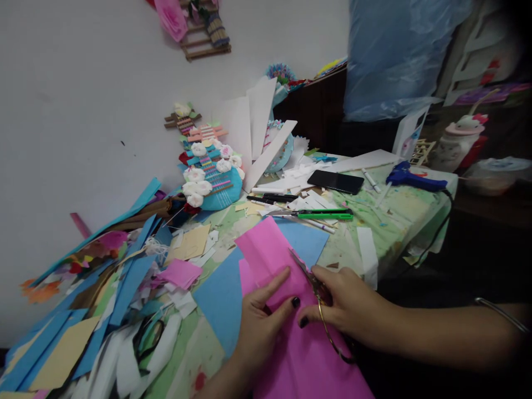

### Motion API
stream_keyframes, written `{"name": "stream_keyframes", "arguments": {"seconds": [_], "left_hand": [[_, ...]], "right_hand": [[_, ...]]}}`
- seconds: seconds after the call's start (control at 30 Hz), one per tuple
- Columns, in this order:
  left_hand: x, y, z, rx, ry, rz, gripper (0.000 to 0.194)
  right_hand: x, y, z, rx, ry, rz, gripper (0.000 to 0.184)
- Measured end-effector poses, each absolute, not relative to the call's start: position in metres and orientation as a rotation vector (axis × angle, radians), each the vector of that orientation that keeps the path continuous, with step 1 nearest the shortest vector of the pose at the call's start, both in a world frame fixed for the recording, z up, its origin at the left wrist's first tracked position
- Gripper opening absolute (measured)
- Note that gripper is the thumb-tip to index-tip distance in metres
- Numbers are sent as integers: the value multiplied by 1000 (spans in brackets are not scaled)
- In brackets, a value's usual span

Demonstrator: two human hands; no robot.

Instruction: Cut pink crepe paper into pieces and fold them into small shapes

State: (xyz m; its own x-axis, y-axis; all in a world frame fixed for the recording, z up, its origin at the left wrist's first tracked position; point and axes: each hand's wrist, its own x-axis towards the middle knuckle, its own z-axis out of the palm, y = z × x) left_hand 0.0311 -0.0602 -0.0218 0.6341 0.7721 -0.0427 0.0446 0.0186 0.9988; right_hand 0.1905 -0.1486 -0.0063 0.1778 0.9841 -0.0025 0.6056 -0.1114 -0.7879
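A large pink paper (270, 244) stretches from the tabletop toward me, with a crease across its upper part. My left hand (264, 316) holds it at the left, thumb and forefinger lying on top; the other fingers are mostly hidden. Scissors (305, 269) with gold-coloured handles are in my right hand (347, 296), fingers closed about the handle loops. Their blades lie at the pink paper's right edge, pointing up and left. Whether the blades are parted is hard to see. Underneath the pink paper lies a blue sheet (220, 299).
Beyond the paper are a green utility knife (326, 214), pens and a black phone (336, 181). A blue glue gun (415, 177) rests near the table's right edge. Paper strips and scraps (133, 277) crowd the left, with a decorated blue craft piece (220, 191) against the wall.
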Motion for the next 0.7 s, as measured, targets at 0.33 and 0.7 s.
{"name": "stream_keyframes", "arguments": {"seconds": [0.33, 0.7], "left_hand": [[31, -59, -26, 1454, 726, 655, 51], [30, -60, -28, 1444, 753, 672, 51]], "right_hand": [[191, -149, -12, -1766, -1527, 750, 35], [193, -150, 0, -1720, -1518, 802, 40]]}}
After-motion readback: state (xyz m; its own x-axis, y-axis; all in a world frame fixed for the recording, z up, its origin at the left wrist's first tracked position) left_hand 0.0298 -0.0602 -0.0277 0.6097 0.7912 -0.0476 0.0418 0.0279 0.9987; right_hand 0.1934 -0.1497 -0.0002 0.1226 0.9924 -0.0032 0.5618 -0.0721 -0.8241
